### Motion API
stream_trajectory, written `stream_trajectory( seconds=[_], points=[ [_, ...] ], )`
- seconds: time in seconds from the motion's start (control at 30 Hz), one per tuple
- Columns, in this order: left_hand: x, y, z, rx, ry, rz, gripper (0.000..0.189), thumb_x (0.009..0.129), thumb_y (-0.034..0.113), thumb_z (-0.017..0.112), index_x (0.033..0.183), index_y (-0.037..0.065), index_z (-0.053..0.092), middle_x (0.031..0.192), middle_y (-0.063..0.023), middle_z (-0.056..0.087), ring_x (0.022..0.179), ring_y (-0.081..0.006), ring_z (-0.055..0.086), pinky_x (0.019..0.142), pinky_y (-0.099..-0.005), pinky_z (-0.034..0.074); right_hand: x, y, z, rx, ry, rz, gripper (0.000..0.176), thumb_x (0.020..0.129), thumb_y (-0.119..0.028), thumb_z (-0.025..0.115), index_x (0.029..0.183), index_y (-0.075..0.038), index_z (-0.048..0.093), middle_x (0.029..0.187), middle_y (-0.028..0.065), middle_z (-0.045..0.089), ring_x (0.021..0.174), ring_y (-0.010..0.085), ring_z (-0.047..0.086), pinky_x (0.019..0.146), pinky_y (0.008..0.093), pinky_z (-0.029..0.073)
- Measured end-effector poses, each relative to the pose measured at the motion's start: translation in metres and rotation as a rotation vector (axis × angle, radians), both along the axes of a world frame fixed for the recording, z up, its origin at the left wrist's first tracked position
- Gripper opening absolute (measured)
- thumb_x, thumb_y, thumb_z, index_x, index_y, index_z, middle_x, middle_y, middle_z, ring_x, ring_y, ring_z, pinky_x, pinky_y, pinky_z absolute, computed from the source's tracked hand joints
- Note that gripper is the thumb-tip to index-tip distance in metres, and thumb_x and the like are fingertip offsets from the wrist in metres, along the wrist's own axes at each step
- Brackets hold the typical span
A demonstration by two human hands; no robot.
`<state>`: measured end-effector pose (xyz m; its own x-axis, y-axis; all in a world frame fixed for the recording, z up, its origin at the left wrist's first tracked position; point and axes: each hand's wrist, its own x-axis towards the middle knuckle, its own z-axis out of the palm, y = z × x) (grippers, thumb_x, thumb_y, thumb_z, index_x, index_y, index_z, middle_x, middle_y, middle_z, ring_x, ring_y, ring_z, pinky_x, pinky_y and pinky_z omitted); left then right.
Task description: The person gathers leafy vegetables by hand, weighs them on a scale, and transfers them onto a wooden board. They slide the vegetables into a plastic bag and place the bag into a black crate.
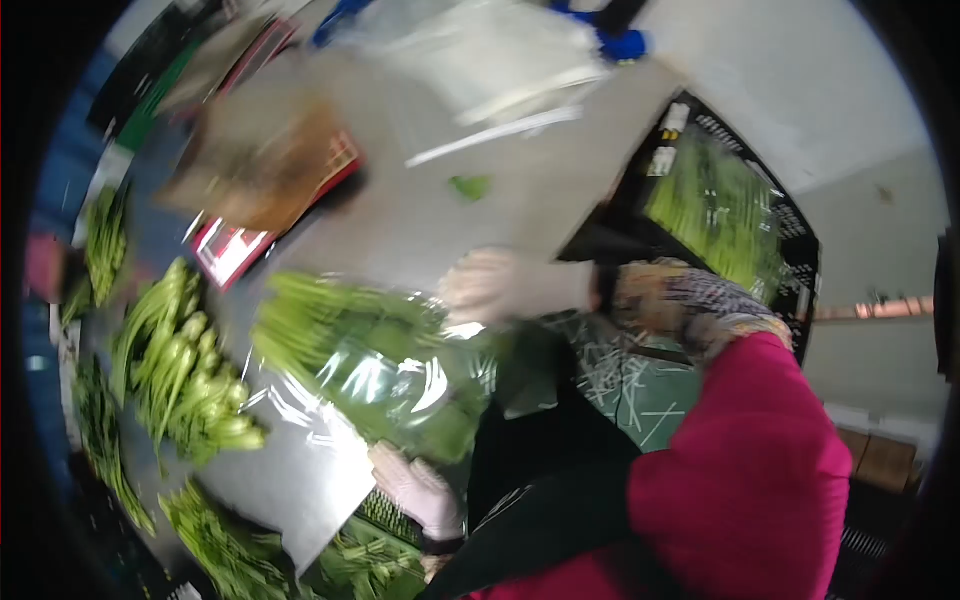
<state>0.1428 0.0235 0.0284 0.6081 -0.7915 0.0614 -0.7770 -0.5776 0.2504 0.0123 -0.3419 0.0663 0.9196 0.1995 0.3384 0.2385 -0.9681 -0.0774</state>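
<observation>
A clear plastic bag of leafy green vegetables point(370, 370) lies on the metal table, stalks toward the upper left and leaves toward my body. My right hand point(500, 288), in a pale glove, is at the bag's upper right edge. Its fingers look curled onto the plastic, though motion blurs them. Below, my left hand point(415, 490), also gloved, rests against the bag's lower edge with fingers stretched out. Shine on the plastic hides part of the leaves.
Loose bunches of greens point(195, 370) lie at the left. A black crate point(800, 235) holding bagged greens stands at the right. Brown sheets over a red-edged box point(255, 165) and a stack of clear bags point(490, 60) sit farther back. White strips point(620, 375) lie in a green container.
</observation>
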Motion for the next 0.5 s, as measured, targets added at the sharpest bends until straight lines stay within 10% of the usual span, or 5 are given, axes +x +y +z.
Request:
stream_trajectory(
  seconds=[0.1,0.2,0.33,0.4,0.5],
  points=[
    [0.007,-0.005,0.013,-0.297,0.182,-0.061,0.053,0.098,0.030,0.038,0.140,-0.003,0.035,0.145,-0.0237,0.034,0.132,-0.0361,0.035,0.111,-0.0467,0.021,0.021,0.009,0.002,0.126,-0.074,0.354,0.041,0.079,-0.018,0.059,0.119,-0.015,0.055,0.135,0.0010,0.050,0.132,0.0220,0.040,0.111,0.0496,0.026],
    [0.012,-0.016,0.034,-0.897,0.881,-0.024,0.053,0.093,0.026,0.053,0.132,-0.008,0.041,0.139,-0.0180,0.040,0.129,-0.0310,0.038,0.109,-0.0445,0.028,0.053,0.043,0.046,0.406,-0.386,0.107,0.026,0.076,-0.011,0.059,0.102,-0.012,0.061,0.105,0.0034,0.062,0.116,0.0231,0.052,0.105,0.0451,0.033],
    [0.011,-0.056,0.031,-0.513,0.209,0.095,0.086,0.079,0.020,0.075,0.139,-0.011,0.021,0.140,-0.0268,0.031,0.130,-0.0363,0.034,0.109,-0.0453,0.028,0.011,0.048,0.152,0.937,-0.874,-0.057,0.036,0.069,0.004,0.057,0.104,-0.004,0.057,0.101,0.0101,0.061,0.099,0.0276,0.059,0.092,0.0431,0.045],
    [-0.026,-0.110,0.025,-0.657,0.781,-0.126,0.091,0.078,0.019,0.076,0.140,-0.011,0.016,0.139,-0.0303,0.030,0.128,-0.0358,0.034,0.109,-0.0458,0.029,-0.066,0.029,0.189,0.842,-0.838,-0.249,0.042,0.068,0.007,0.056,0.109,-0.001,0.056,0.100,0.0125,0.061,0.092,0.0291,0.060,0.083,0.0383,0.050],
    [-0.153,-0.232,0.130,-0.756,1.026,-0.193,0.037,0.082,0.008,0.069,0.115,-0.004,0.061,0.113,-0.0165,0.062,0.104,-0.0222,0.057,0.096,-0.0370,0.044,-0.158,0.000,0.201,0.736,-1.173,-0.401,0.034,0.079,0.004,0.050,0.111,0.000,0.057,0.101,0.0099,0.062,0.089,0.0229,0.060,0.077,0.0337,0.049]
  ],
)
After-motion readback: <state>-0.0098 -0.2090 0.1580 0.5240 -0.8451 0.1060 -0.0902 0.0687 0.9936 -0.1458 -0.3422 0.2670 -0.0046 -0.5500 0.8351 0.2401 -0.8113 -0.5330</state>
